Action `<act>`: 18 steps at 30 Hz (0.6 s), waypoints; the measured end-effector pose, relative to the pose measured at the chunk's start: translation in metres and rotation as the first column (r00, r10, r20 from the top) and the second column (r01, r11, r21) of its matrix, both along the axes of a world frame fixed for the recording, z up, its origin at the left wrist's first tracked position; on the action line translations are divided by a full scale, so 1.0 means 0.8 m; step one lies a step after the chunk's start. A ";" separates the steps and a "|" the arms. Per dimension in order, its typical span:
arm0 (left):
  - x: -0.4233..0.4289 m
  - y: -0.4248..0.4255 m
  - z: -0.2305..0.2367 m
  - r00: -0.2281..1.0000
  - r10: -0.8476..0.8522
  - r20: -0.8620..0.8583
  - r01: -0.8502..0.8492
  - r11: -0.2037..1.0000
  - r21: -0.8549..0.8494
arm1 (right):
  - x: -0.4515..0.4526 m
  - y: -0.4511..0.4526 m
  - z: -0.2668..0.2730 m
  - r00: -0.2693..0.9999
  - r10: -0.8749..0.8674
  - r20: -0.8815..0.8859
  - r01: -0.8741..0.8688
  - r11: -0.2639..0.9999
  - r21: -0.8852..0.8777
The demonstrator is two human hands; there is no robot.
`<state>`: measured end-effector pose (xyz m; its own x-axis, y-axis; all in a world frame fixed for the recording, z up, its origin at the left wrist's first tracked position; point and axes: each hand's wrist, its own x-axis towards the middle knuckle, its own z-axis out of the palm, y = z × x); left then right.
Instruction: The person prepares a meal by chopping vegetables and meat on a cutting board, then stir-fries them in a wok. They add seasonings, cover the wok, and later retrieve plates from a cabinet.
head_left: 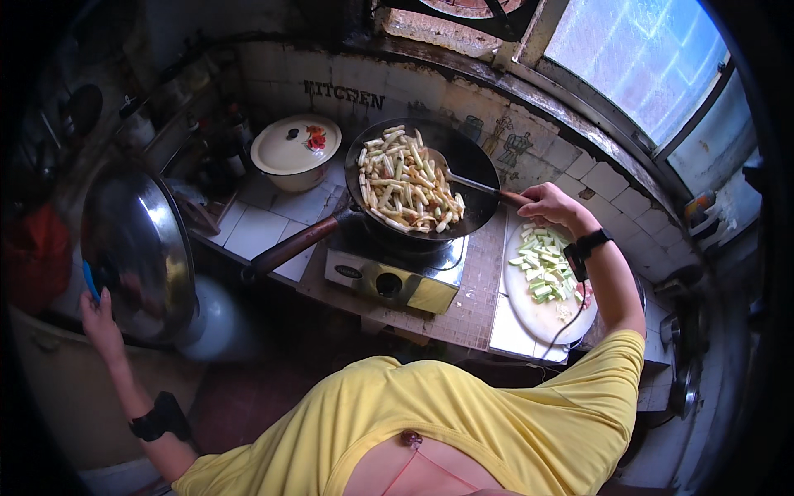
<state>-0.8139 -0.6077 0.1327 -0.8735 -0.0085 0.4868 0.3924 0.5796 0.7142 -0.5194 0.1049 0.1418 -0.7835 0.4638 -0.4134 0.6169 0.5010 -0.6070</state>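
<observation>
My left hand [102, 325] grips the blue handle [91, 281] of a large shiny metal wok lid [139, 248], held tilted off to the left. By its wooden handle my right hand [552, 209] holds a metal spatula [468, 181]. The spatula's head rests among pale, browned cut vegetable sticks [403, 183] in a dark wok [481, 161]. Under the wok stands a single-burner gas stove [397, 279], its black knob facing me. Just below my right hand, a round white cutting board [527, 310] bears cut green vegetable pieces [546, 263], chopped garlic-like bits [563, 312] and some reddish meat, partly hidden by my arm.
The wok's long wooden handle [298, 245] juts left over the counter edge. A lidded enamel pot [294, 149] with a red flower stands behind it. Dark bottles [236, 139] crowd the back left corner. A thin cable [567, 322] hangs from my right wristband across the board.
</observation>
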 end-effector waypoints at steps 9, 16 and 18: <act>-0.012 0.026 0.003 0.996 -0.082 -0.030 0.086 0.986 0.141 | 0.078 -0.111 0.061 0.872 0.452 0.188 -0.270 0.125 0.955; -0.004 0.020 -0.010 0.996 -0.085 0.007 0.083 0.985 0.154 | -0.020 -0.080 0.117 0.956 0.202 0.212 -0.276 0.379 0.883; 0.001 0.017 -0.012 0.992 -0.124 0.026 0.114 0.964 0.241 | -0.076 -0.071 0.117 0.940 0.102 0.324 -0.339 0.348 0.874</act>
